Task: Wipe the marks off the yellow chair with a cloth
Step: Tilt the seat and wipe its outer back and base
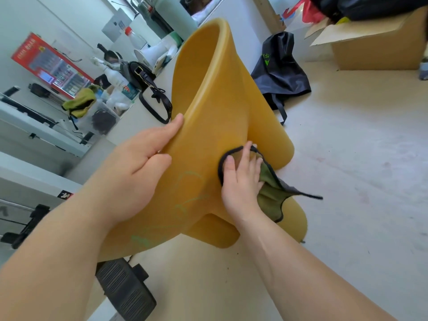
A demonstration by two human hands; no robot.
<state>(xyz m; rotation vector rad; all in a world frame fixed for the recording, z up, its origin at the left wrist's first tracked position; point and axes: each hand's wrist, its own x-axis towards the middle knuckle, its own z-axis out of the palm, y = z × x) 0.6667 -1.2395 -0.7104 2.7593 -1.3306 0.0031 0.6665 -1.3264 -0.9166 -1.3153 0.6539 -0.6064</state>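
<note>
Here, chair (208, 100): moulded yellow plastic, smooth and faintly glossy, with a rounded rim and curved lobes.
Chair position: tipped over above the floor (347, 158), just beside the surface (132, 128); its lower end is hidden behind the forearm.
Axis: the long axis runs from near left up and away to the curled rim at top centre.
Marks (185, 200): thin pale-green scribbles on the near part of the shell.
Cloth (271, 195): soft green fabric with black edging, crumpled, one corner trailing right.
Left hand (139, 154): grips the chair's left edge.
Right hand (240, 179): fingers straight and spread, pressing the cloth against the shell.
Floor: pale, matt, scuffed.
</note>
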